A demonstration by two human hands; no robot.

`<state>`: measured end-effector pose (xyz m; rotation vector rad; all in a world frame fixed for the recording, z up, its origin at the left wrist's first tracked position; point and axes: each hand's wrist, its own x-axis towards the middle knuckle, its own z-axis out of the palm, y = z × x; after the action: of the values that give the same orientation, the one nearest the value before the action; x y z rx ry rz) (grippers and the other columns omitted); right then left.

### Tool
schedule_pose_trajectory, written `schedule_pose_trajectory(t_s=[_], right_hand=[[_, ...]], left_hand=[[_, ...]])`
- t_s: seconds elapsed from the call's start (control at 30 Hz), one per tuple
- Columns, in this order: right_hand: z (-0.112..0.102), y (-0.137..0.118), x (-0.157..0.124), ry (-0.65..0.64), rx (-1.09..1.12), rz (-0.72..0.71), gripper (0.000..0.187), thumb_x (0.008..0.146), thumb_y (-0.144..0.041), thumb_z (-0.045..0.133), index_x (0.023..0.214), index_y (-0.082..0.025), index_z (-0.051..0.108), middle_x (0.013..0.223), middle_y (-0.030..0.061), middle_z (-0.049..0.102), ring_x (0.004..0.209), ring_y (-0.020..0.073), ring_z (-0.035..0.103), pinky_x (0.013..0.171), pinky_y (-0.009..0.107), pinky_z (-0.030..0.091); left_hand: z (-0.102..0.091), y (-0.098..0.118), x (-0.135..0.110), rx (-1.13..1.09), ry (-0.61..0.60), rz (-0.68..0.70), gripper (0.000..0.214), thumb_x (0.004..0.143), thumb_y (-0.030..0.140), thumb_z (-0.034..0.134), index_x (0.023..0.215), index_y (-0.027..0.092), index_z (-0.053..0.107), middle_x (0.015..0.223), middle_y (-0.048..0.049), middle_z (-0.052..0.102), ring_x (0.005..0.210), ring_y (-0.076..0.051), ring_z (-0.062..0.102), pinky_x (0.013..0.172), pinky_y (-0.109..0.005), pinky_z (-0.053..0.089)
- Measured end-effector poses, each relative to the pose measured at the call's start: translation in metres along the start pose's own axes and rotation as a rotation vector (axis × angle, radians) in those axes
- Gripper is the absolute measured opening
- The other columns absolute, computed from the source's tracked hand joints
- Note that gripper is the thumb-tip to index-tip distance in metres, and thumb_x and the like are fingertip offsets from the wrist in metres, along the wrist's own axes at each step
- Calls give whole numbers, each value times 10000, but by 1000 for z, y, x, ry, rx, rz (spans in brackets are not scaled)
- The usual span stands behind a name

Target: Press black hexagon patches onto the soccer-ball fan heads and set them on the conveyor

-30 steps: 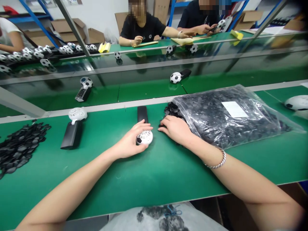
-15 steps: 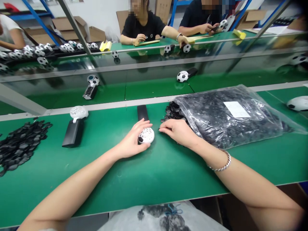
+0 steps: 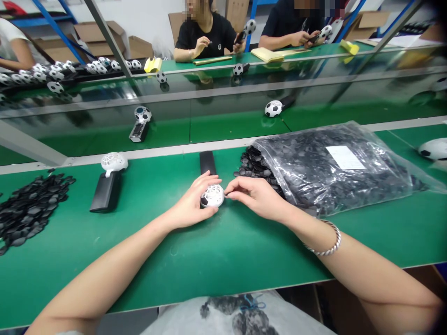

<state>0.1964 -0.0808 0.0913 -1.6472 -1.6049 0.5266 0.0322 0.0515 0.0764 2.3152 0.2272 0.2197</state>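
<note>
My left hand [image 3: 190, 204] is wrapped round the white football-patterned head of a handheld fan [image 3: 212, 196] lying on the green table; its black handle [image 3: 207, 163] points away from me. My right hand [image 3: 253, 196] pinches its fingertips together right at the fan head's right side, likely on a small black piece that I cannot make out. Just behind that hand a clear plastic bag [image 3: 335, 163] full of small black pieces lies open, with some spilled out at its mouth [image 3: 251, 163].
A second fan with a white head and black handle [image 3: 107, 184] lies to the left, beside a heap of black pieces [image 3: 28, 209]. Finished football fans ride the conveyor belt [image 3: 226, 125] beyond. People sit working at the far bench [image 3: 216, 60].
My right hand left the spilled black pieces by the bag and moved left to the fan head, fingers now pinched. The fans on the conveyor shifted right. My left hand stayed put.
</note>
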Motion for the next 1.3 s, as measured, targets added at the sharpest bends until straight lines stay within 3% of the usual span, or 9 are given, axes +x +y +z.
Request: schedule_pose_trajectory(t_s=[0.2,0.47,0.67,1.03,1.17,1.3], right_hand=[[9,-1,-1,-3,53,-38,115,819,-169,522,894,-161,609,822,27,619,763,120,553,727,254,441],[14,-2,2,-8,245,108,82,770,-223,587,777,-157,634,778,20,611,687,115,544,660,248,441],[24,2,5,14,368,183,93,725,-238,629,741,-148,612,711,0,596,632,101,520,623,239,434],[33,5,10,-51,609,278,204,641,-214,679,683,-154,488,633,-51,497,571,71,462,570,211,405],[23,10,12,-84,430,238,178,713,-274,635,691,-153,507,628,-40,508,572,83,471,570,215,408],[-3,22,13,46,-329,213,136,813,-269,547,868,-163,610,863,61,601,802,167,536,713,284,426]], left_hand=[[1,-2,0,1,6,19,574,712,177,584,1247,203,380,1370,-88,368,1350,-262,144,1086,-486,203],[1,1,0,18,6,13,553,723,180,576,1240,201,382,1356,-89,385,1350,-262,143,1085,-475,209],[2,2,1,-3,31,-7,482,748,287,599,1189,213,417,1301,-89,439,1342,-279,168,1068,-481,241],[5,2,5,-14,75,53,341,732,214,575,1062,218,490,1169,-61,531,1308,-276,246,1061,-486,237],[1,3,6,-4,21,53,365,718,176,569,1070,226,490,1178,-49,525,1311,-263,243,1067,-461,244],[1,2,5,-5,28,-7,426,692,263,645,1086,228,487,1235,-81,459,1299,-298,258,1049,-491,259]])
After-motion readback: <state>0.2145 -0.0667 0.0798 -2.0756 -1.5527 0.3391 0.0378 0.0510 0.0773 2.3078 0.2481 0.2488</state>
